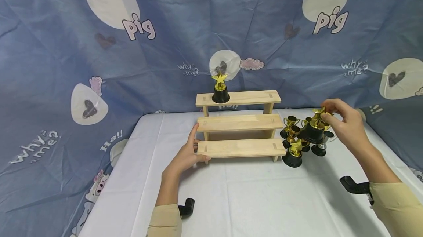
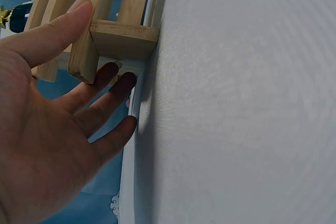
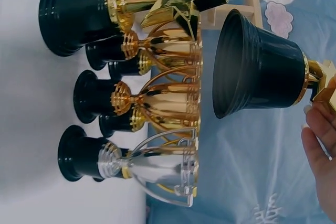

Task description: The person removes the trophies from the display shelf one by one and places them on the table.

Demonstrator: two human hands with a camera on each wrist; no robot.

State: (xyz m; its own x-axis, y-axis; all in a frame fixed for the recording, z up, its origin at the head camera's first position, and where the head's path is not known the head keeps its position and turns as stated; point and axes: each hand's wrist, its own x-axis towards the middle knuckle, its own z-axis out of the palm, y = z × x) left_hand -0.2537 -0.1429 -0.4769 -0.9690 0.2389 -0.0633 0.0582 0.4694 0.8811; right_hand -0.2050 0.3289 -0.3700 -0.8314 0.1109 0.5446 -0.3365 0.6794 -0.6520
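A gold star trophy (image 3: 262,61) with a black base is pinched by its star in my right hand (image 1: 343,123), raised above a cluster of small trophies. Below it, another star trophy (image 1: 293,153) stands upright on the table beside gold cup trophies (image 3: 163,100) and a silver cup trophy (image 3: 157,166). My left hand (image 1: 185,156) touches the left end of a three-tier wooden shelf (image 1: 244,148), its thumb against the lowest tier and its other fingers spread. One star trophy (image 1: 220,89) stands on the left of the top tier.
A white cloth covers the table (image 1: 251,200). Behind it hangs a blue printed cloth (image 1: 172,46). The trophy cluster stands close to the shelf's right end. Black wrist mounts (image 1: 355,185) stick out beside both forearms.
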